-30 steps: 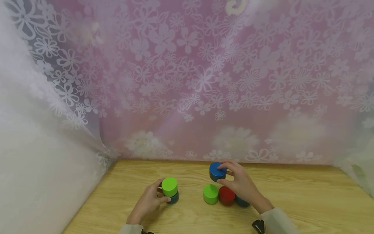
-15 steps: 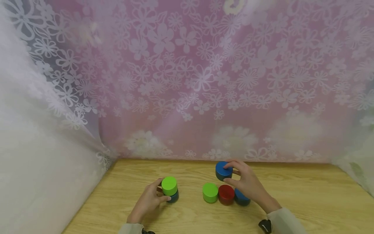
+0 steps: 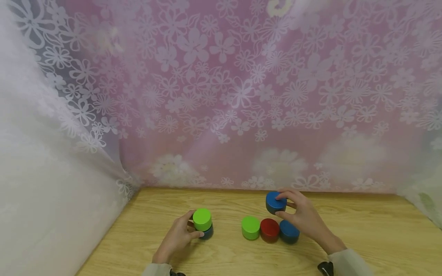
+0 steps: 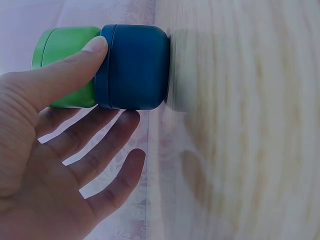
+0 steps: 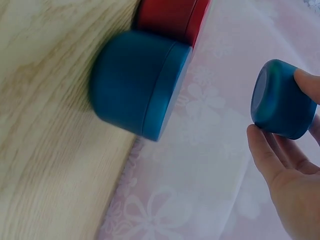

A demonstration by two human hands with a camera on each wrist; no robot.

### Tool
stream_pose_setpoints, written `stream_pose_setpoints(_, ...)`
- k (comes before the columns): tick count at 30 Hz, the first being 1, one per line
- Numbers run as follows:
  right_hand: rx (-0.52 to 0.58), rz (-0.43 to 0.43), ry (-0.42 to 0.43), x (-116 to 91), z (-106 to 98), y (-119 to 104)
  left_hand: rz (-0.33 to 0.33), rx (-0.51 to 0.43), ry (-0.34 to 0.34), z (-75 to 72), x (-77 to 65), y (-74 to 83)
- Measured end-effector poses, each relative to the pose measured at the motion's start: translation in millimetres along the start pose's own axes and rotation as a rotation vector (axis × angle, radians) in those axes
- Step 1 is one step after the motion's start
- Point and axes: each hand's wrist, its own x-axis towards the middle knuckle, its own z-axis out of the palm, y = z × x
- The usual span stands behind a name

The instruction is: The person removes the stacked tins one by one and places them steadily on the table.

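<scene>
Right wrist view: the right hand (image 5: 292, 182) pinches a round blue lidded tin (image 5: 284, 102) between thumb and fingers, its pale base showing, off the table, and in the head view one fingertip reaches over the lid's edge. The wall looks stiff and smooth with a metallic sheen, so I judge it light, hard to crush, and apt to slip if the pinch loosens; whether it is full cannot be told. The surest hold would likely be low on the side wall, below the lid seam, since gripping the lid alone could part it from the body. Just below and towards the wearer stands a three-tin row: a second blue tin (image 3: 289, 231), a red tin (image 3: 269, 230) beside it, then a green tin (image 3: 250, 227). Well apart, the left hand (image 4: 60, 170) has its thumb and fingers round a stack, an upper green tin (image 3: 202, 219) on a lower blue tin (image 4: 135, 67), thumb tip at their join; holding across that join should keep both from sliding. Beneath is a wood-grain table (image 3: 362, 234), and behind it hangs a pink floral cloth (image 3: 221, 153).
</scene>
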Motion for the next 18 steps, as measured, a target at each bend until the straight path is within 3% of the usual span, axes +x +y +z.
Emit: stream_pose_setpoints(18,-0.002,0.057,-0.049,-13,-21,10,-0.012,-0.001,-0.011,-1.1,0.0,2.5)
